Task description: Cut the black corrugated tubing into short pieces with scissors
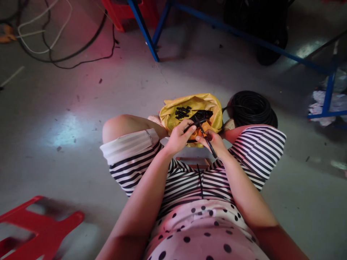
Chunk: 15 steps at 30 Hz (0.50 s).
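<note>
I sit over a yellow bag (173, 110) that lies open on the floor between my knees, with several short black tube pieces (182, 112) inside. My left hand (178, 137) pinches a short black tube piece (193, 124) at its fingertips above the bag. My right hand (213, 141) holds a thin black cable (210, 146) whose end meets that piece. The cable runs down over my striped shorts. Both hands almost touch.
A coil of black cable (252, 108) lies on the floor right of the bag. A blue metal frame (151, 38) stands ahead, a red plastic stool (40, 231) at lower left. Loose wires (54, 47) lie at upper left, crumpled paper (318, 104) at far right.
</note>
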{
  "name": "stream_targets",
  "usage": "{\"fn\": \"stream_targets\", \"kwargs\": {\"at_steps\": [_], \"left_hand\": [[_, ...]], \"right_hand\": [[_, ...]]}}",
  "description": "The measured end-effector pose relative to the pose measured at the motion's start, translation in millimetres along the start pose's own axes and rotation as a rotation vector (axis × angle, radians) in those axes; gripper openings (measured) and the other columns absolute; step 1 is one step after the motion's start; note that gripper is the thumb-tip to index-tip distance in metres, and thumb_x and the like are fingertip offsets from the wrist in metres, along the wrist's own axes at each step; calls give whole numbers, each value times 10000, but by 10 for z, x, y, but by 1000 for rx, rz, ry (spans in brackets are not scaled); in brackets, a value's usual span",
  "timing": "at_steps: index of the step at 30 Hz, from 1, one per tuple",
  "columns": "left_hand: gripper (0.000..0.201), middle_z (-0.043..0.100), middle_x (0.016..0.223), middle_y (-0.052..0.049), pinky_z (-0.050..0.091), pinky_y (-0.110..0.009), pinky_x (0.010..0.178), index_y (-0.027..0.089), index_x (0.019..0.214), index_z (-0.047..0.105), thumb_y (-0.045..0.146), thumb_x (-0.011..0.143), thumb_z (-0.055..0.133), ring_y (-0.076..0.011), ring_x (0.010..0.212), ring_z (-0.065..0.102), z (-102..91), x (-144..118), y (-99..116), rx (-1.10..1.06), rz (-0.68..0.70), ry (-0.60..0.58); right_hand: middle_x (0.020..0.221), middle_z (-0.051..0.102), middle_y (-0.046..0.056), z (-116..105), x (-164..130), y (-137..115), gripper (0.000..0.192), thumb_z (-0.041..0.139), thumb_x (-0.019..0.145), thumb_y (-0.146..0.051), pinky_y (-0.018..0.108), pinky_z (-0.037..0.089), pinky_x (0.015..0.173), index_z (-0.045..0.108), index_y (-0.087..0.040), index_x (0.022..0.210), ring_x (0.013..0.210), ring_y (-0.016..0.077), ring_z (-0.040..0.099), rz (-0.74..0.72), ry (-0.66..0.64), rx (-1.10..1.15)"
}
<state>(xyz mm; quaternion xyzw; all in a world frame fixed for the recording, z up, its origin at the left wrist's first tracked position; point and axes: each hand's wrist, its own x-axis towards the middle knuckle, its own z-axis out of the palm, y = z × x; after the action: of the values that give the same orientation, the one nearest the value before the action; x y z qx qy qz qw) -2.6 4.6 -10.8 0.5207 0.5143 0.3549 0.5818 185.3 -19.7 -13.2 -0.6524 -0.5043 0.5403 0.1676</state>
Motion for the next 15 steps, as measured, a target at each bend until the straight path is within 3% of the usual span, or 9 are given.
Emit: {"fn": "stream_targets", "kwargs": {"at_steps": [7, 15], "left_hand": [[207, 582, 863, 1, 436, -236, 764, 188, 1000, 585, 391, 965, 561, -132, 810, 549, 3, -5, -26, 51, 13, -3], [196, 579, 816, 12, 434, -228, 712, 192, 984, 575, 386, 959, 563, -125, 763, 544, 27, 4, -52, 19, 6, 15]], "right_hand": [[760, 563, -35, 9, 2, 15, 344, 726, 754, -530, 268, 416, 666, 597, -232, 869, 689, 153, 506, -16, -7, 42], [753, 565, -34, 14, 7, 20, 346, 737, 751, -534, 281, 406, 655, 592, -237, 853, 686, 160, 506, -9, 1, 29]]}}
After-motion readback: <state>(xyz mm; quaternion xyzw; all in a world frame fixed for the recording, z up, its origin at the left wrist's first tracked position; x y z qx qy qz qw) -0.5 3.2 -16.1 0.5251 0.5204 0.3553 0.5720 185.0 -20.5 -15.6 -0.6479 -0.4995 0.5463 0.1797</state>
